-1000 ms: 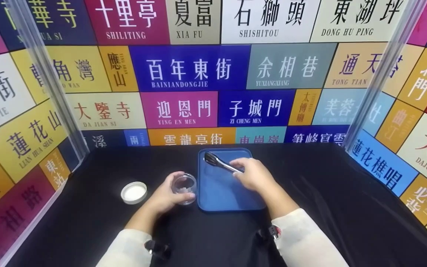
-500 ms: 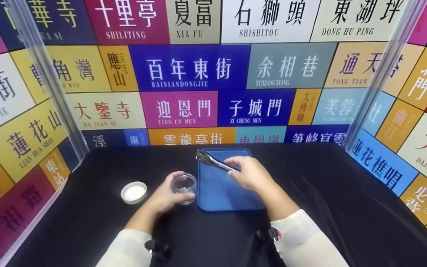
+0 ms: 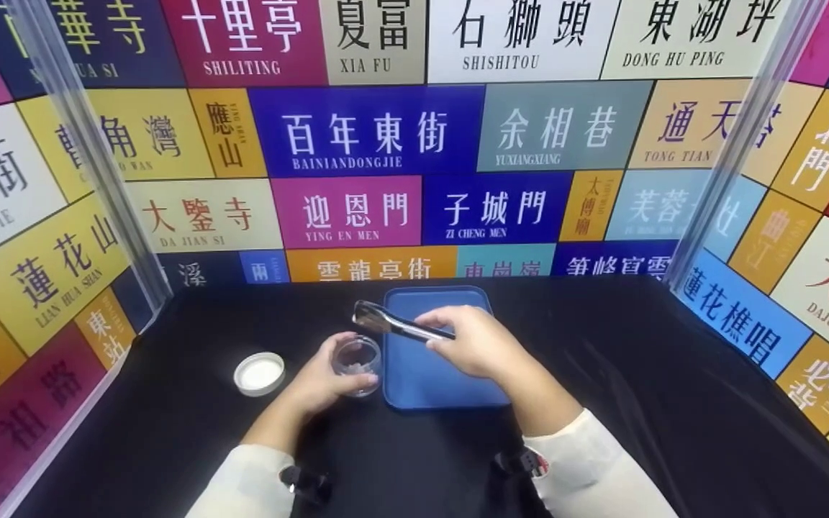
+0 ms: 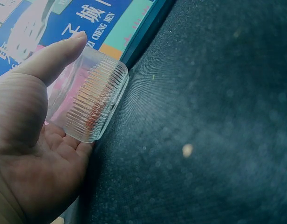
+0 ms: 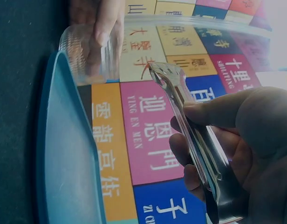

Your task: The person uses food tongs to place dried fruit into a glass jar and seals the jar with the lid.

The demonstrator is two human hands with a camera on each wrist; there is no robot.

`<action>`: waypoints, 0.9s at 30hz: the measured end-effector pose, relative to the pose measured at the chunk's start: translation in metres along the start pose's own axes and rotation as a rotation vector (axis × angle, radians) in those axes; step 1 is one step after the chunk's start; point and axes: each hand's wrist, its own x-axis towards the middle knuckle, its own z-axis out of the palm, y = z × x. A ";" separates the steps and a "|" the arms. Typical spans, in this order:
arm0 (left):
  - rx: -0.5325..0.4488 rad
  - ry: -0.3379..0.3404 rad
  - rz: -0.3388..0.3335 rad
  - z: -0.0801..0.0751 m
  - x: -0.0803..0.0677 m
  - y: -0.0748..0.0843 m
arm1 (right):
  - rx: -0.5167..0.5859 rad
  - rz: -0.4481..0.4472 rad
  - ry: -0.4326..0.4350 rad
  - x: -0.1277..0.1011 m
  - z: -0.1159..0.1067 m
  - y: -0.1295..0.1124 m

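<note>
Tongs lifted off the tray, swinging toward the jar

Our right hand (image 3: 476, 345) pinches slim metal tongs (image 3: 394, 323), fingers (image 5: 213, 112) curled round the arms; a second ago their tips lay over the tray's far end, now they hang beyond its left edge, just above the jar, so we judge a pick from the jar is close. Our left hand (image 3: 324, 378) grips the jar (image 3: 358, 361), thumb (image 4: 50, 58) along its ribbed clear wall (image 4: 94, 100), on black cloth (image 4: 204, 116) touching the smooth blue tray (image 3: 450, 378). A round white lid (image 3: 260, 373) lies left, apart.
</note>
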 end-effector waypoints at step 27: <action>0.014 0.000 0.008 0.000 0.000 0.000 | -0.016 -0.102 -0.058 -0.010 -0.004 -0.012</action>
